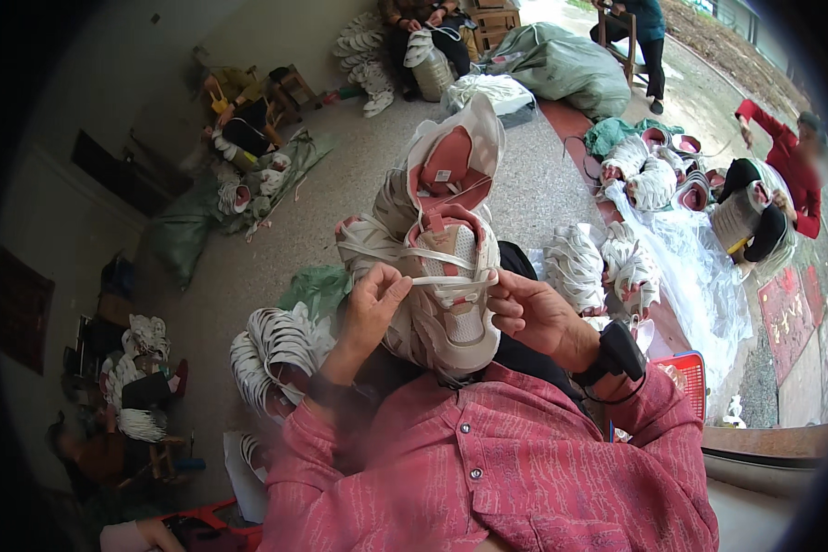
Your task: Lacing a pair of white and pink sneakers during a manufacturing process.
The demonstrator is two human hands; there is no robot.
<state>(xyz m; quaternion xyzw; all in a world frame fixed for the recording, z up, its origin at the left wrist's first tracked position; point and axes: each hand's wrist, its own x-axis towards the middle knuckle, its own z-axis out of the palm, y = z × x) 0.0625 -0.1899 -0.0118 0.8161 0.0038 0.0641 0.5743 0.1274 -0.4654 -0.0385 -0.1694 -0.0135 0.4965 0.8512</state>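
Note:
A white and beige sneaker (454, 336) with a red lining rests in front of me above my lap, toe toward me. A flat white shoelace (443, 281) crosses its tongue. My left hand (370, 308) pinches the lace at the shoe's left side, stretched between thumb and fingers. On the other side my right hand (535, 308) is closed on the lace near the eyelets, its fingertips partly curled. Behind the toe-forward sneaker, more shoe uppers (460, 152) with red insides stand stacked against it.
Bundles of white shoe uppers (271, 354) lie left of me, others (575, 267) to the right by a clear plastic sheet (695, 285). A red basket (688, 377) sits by my right elbow. Several people work around the room; a large green sack (561, 69) lies at the back.

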